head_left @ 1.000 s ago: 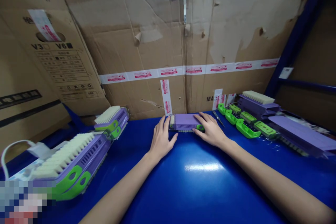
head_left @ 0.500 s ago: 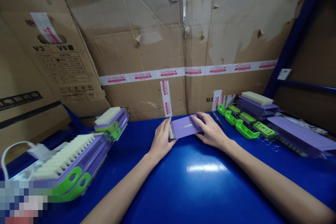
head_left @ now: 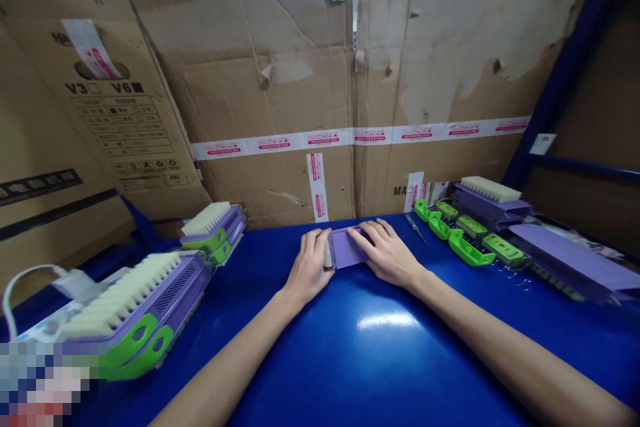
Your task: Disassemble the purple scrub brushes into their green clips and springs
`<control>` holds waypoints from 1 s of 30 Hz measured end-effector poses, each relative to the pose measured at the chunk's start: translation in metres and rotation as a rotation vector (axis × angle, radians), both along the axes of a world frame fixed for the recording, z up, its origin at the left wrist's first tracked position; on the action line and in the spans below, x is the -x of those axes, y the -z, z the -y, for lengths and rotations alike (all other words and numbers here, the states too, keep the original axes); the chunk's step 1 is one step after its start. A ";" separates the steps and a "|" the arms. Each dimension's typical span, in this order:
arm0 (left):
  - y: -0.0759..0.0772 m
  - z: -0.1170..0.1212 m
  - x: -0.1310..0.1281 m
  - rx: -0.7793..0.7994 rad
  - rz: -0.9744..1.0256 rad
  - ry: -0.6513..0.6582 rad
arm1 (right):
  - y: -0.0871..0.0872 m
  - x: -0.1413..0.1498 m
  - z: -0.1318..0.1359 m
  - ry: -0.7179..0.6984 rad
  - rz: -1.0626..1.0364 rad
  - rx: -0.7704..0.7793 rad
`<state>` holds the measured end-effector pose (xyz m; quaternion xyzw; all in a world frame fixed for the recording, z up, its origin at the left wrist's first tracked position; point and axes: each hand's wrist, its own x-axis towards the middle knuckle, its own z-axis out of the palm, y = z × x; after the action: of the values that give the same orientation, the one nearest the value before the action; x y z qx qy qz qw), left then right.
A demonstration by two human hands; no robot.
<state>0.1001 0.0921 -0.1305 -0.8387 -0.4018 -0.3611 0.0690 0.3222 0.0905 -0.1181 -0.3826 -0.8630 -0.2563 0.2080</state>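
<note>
A purple brush body (head_left: 344, 248) lies on the blue table (head_left: 360, 347) near its far middle, flat side up. My left hand (head_left: 307, 267) cups its left end, where a pale roller shows, with the fingers curled against it. Over its right part my right hand (head_left: 387, 255) lies flat, fingers stretched across the top. Both hands touch the piece and hide most of it.
Finished purple-and-green brushes (head_left: 145, 300) with white bristles lie in a row at the left. More purple and green parts (head_left: 480, 233) lie at the right, with a small metal tool (head_left: 416, 227) beside them. Worn cardboard boxes (head_left: 280, 80) wall the back.
The purple piece has been tipped over onto its flat side and drawn slightly nearer. My right hand slid left over its top, covering the printed face seen before.
</note>
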 end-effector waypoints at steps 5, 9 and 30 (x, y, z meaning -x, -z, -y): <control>-0.004 -0.001 0.001 -0.022 0.009 0.015 | -0.001 0.000 0.001 0.008 0.035 -0.010; -0.017 -0.003 0.008 0.045 -0.055 0.096 | -0.004 0.000 0.002 0.000 0.049 -0.011; 0.007 -0.015 0.024 0.219 0.058 -0.158 | 0.002 -0.016 -0.002 0.073 -0.117 -0.017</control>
<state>0.0760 0.1075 -0.1373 -0.7962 -0.5053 -0.3327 -0.0067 0.3378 0.0922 -0.1200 -0.4265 -0.8326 -0.2482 0.2517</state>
